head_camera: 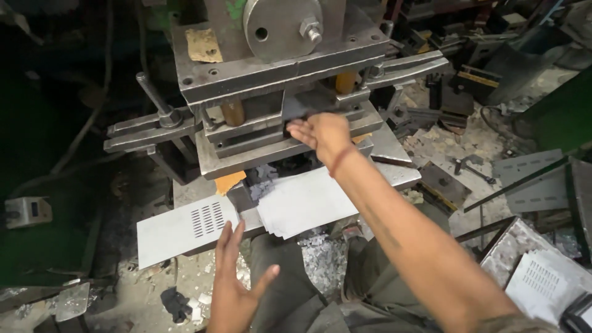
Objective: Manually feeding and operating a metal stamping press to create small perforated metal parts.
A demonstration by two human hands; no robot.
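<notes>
While the right hand [320,134] grips a sheet [308,106] in the press [277,80], left fingers [229,237] spread.

Two hands [237,283], one slotted sheet [185,228]

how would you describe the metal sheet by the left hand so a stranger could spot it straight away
Start at the big grey press in the middle of the view and drop to its front ledge. To the left of the stack of plain blank sheets lies one flat grey sheet, just above the left hand. Unlike the blanks, it has a block of short punched slots near its right end.
</notes>
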